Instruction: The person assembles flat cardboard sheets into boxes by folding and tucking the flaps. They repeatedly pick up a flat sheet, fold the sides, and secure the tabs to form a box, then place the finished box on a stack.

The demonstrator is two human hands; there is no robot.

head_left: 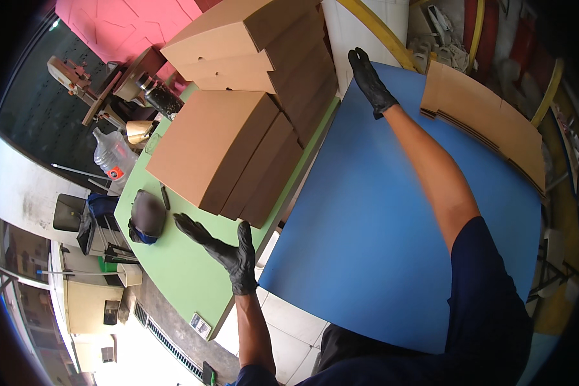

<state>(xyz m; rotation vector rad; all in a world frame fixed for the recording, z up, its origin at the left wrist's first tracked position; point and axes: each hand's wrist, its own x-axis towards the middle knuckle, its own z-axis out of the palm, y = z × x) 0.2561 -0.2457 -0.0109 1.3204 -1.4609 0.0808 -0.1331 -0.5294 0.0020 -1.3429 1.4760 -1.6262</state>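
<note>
Clear bottle: a transparent plastic bottle (112, 154) with an orange-red patch, beside the far left edge of the green surface
Dark bundle: a rounded grey-black object (149, 212) with some blue at its lower edge, resting on the green surface; its kind cannot be told
Green worktop: a pale green worktop (174, 276) with a bent-looking outer edge; it bears the bundle and the boxes
Left hand: black-gloved left hand (226, 252), empty; thumb and fingers spread apart, just beside the near corner of the front pile; contact cannot be told
Front pile: closed brown cardboard boxes (206, 141), stacked low, on the green worktop
Rear pile: a taller stack of brown cardboard boxes (219, 45), just behind the front pile
Right hand: black-gloved right hand (371, 83), empty; fingers extended, at the far left corner of the blue surface, well apart from the left hand; contact cannot be told
Blue worktop: a broad, smooth blue worktop (392, 238) before the person
Flat cardboard: layered brown sheets (486, 119) along its far right edge
</note>
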